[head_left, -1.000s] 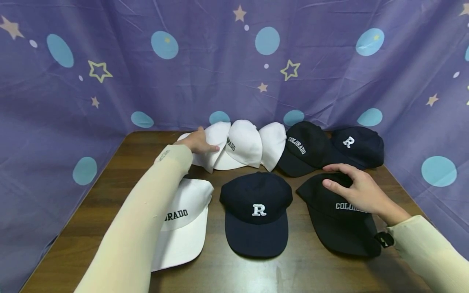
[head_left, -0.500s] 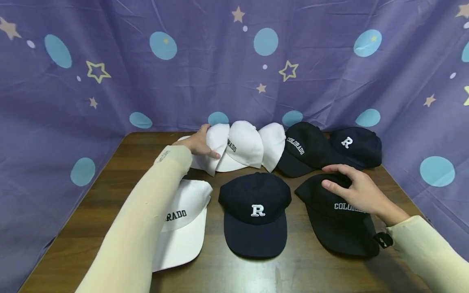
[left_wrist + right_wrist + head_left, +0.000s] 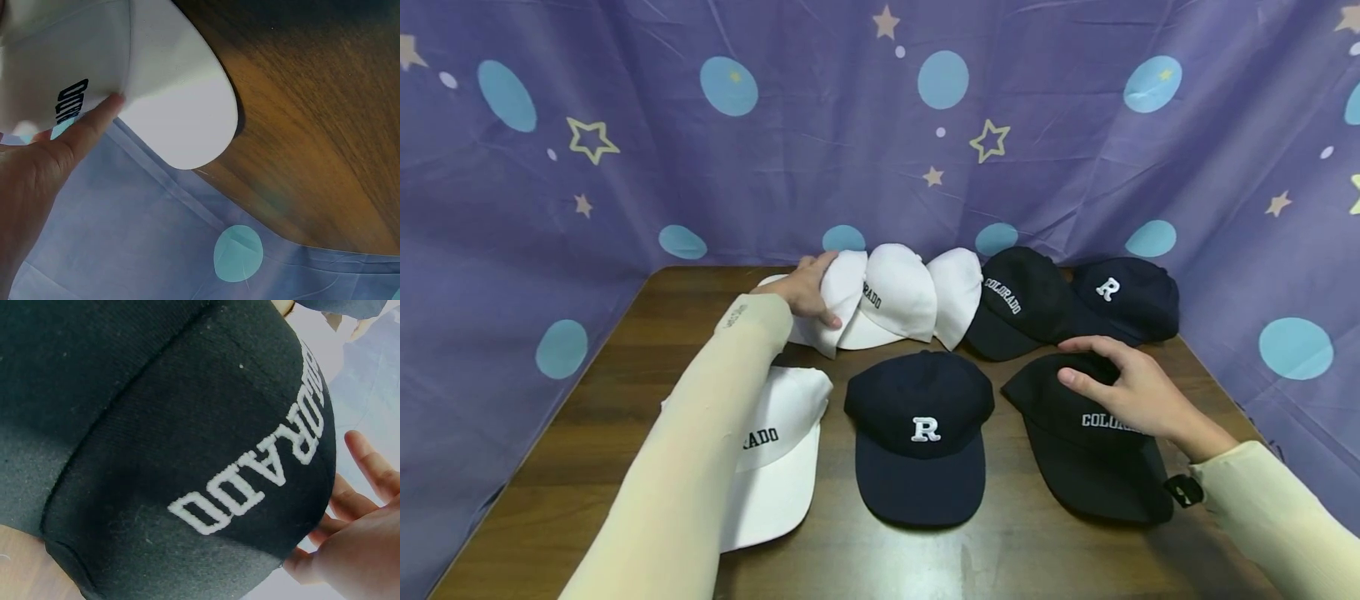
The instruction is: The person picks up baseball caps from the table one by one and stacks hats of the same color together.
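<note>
Left fingers (image 3: 92, 126) spread apart, touching a fine-woven white cap (image 3: 94, 56), its rounded brim (image 3: 197, 112) jutting past them! Right fingers (image 3: 372, 465) loosely apart, just beside a domed, felty black cap (image 3: 156, 444), letters (image 3: 267, 464) raised.

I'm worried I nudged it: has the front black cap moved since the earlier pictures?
No, neither way: in the head view, the front black cap keeps its place on the wooden table.
</note>
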Demonstrator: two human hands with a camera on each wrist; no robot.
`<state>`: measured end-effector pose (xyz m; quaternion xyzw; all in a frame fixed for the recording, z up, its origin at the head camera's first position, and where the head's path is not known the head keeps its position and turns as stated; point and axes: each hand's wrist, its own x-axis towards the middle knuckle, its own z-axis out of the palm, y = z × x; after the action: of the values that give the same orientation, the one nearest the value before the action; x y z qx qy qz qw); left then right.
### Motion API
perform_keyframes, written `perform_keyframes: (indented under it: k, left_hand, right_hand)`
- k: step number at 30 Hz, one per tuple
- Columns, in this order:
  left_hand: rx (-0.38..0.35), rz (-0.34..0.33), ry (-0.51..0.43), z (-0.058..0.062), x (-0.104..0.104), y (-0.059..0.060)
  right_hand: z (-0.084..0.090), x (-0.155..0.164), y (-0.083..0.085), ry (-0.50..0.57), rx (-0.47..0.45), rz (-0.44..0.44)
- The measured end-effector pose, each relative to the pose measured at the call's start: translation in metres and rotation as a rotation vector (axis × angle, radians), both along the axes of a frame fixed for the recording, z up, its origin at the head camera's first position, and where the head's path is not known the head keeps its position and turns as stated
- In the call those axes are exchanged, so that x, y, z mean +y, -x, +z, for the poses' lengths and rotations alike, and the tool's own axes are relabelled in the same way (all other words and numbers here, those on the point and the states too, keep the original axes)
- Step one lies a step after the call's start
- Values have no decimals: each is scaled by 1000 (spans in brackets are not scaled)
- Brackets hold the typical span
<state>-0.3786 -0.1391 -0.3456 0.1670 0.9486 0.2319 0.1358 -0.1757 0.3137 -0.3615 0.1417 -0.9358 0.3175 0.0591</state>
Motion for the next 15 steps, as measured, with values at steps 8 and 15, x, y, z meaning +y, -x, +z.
perform_keyframes:
  k: [8, 15]
  left_hand:
    - [1, -39, -48, 0, -1, 2]
    - [42, -4, -38, -5, -6, 7]
  right_hand:
    - [1, 1, -1, -1, 10, -3]
    - [0, 2, -1, -2, 14, 0]
